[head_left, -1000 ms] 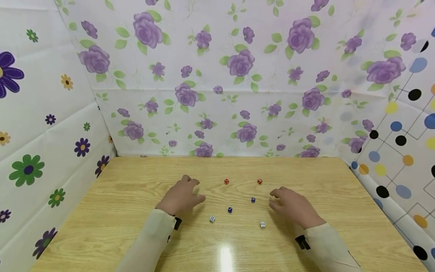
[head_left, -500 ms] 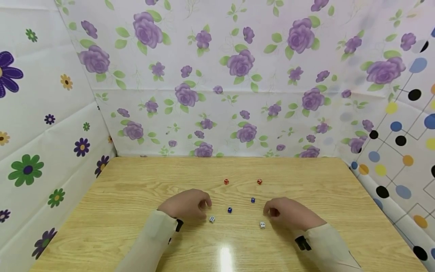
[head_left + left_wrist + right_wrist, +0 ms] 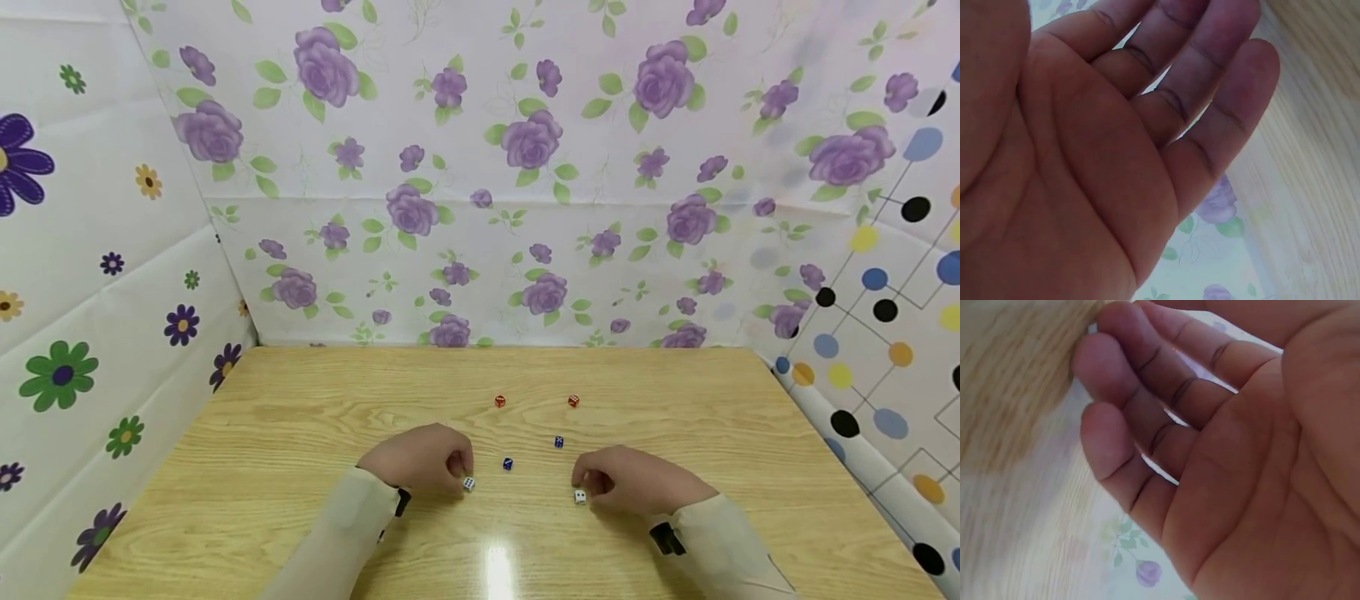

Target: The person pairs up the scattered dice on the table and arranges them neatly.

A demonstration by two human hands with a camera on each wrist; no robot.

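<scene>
In the head view my left hand (image 3: 422, 458) pinches a small white die (image 3: 469, 483) between thumb and index finger, low over the table. A second white die (image 3: 580, 497) sits between the thumb and index fingertip of my right hand (image 3: 637, 480), which pinches it. The palm and loosely bent fingers (image 3: 1247, 81) fill the left wrist view, with the die hidden. Past the fingertips (image 3: 1100, 362) in the right wrist view, a sliver of white die (image 3: 1092, 328) shows. Two blue dice, one nearer (image 3: 507, 463) and one farther right (image 3: 558, 442), lie between the hands.
Behind the blue dice lie two red dice, a left one (image 3: 500, 402) and a right one (image 3: 573, 401). The wooden table (image 3: 315, 375) ends at a flowered cloth wall (image 3: 480, 250). Patterned cloths close off its left and right sides.
Both hands have come down and nearer the body, each to a white die. Thumbs and index fingers, spread apart earlier, have closed in around the dice. All dice lie where they were.
</scene>
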